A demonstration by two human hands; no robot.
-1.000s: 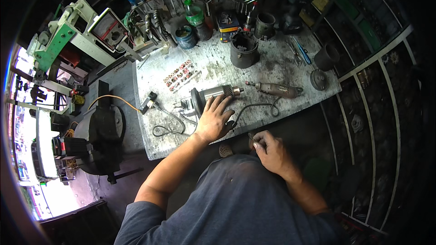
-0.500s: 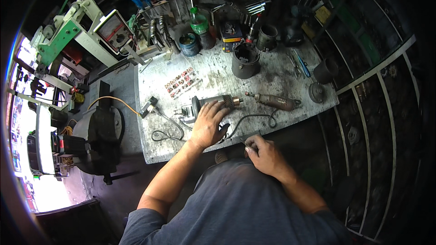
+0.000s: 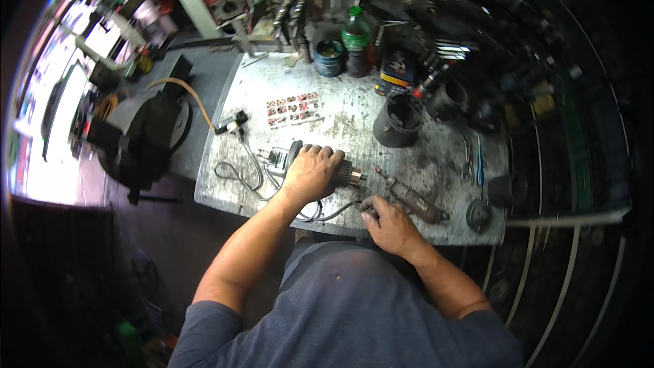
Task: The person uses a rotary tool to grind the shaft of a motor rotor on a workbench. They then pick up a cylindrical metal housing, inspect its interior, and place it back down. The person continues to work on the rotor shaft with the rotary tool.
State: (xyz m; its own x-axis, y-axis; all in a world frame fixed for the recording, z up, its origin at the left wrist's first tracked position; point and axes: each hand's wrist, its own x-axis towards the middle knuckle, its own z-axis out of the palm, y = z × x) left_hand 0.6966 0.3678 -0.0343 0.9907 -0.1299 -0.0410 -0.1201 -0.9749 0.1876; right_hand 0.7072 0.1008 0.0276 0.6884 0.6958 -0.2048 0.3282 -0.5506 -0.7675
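Near the front edge of the workbench (image 3: 354, 123), the left hand (image 3: 313, 172) grips a motor armature (image 3: 345, 174) from above; the right hand (image 3: 390, 224) pinches a small, indistinct object (image 3: 361, 207).

Dark blue-grey shirt (image 3: 340, 320), short sleeves (image 3: 216, 324)

A faint brownish patch (image 3: 352, 259) marks the belly, with a small pale spot (image 3: 337, 277) just below; both forearms (image 3: 255, 242) are bare.

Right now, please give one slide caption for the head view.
Left hand over a metal armature at a workbench; right hand beside a rotary tool.
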